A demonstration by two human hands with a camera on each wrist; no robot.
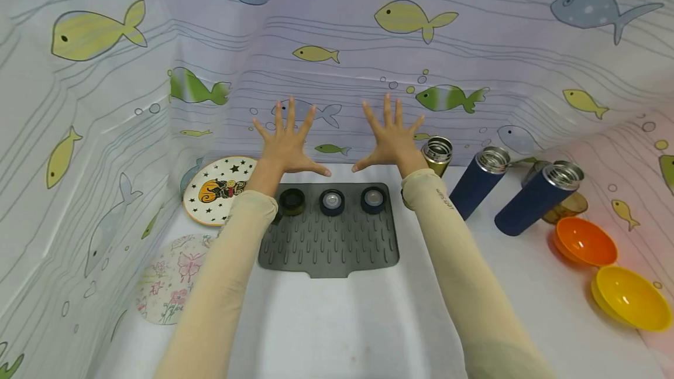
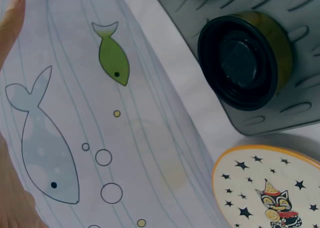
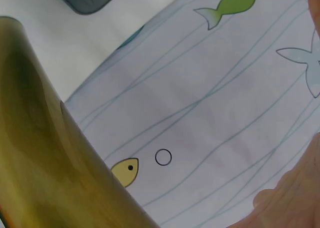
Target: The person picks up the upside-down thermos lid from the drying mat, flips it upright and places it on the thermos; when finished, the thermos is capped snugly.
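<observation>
From my feed I see a white surface (image 1: 337,320) closed in on three sides by a pale curtain (image 1: 347,45) printed with fish, thin wavy lines and small bubbles. Its back panel runs lilac, the left panel (image 1: 79,151) looks greyer, and the right panel (image 1: 632,151) turns pink. The fish come in yellow, green and grey-blue. Creases show where the panels meet at the corners. The light is soft and even, with faint shadows.

I see my left hand (image 1: 286,145) and right hand (image 1: 392,139) spread flat, fingers splayed, holding nothing, above the far edge of the grey mat (image 1: 329,244). Three lids (image 1: 332,202) sit in a row on the mat; an olive flask (image 1: 437,155) stands just beside my right wrist.
</observation>
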